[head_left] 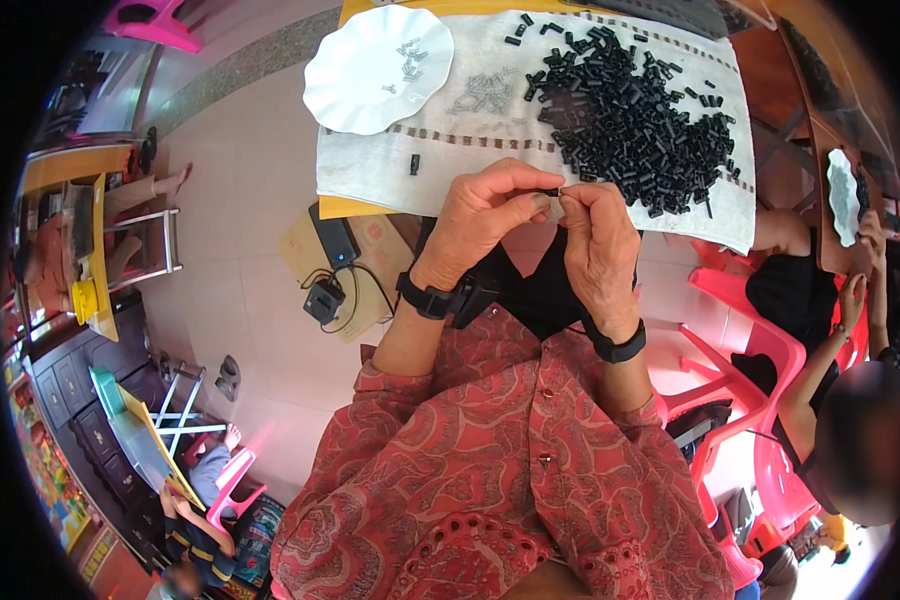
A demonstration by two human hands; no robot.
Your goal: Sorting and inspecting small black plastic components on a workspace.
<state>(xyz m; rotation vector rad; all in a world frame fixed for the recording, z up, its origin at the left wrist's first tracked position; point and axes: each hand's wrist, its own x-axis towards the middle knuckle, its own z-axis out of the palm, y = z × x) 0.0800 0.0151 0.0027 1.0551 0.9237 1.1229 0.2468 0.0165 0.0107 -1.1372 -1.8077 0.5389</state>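
Note:
Just past the table's near edge, my left hand [480, 222] pinches a small black plastic piece [547, 192] between thumb and fingers. My right hand [602, 245] meets it there, its thumb and fingertips pressed together at the piece's end; whatever they grip is too small to make out. A big heap of similar black pieces [630, 120] covers the right of the white cloth [370, 178]. One loose black piece [415, 164] lies apart on the left. Between heap and plate is a small pile of clear pieces [486, 92]. Several more clear pieces [410, 60] sit on the scalloped white plate [355, 85].
Below the table's left side, a black box [334, 238] with cables rests on cardboard [375, 262] on the floor. Pink plastic chairs [740, 340] stand to my right, where another person's hands [860, 270] work near a second white plate [842, 195]. Other people sit at the left.

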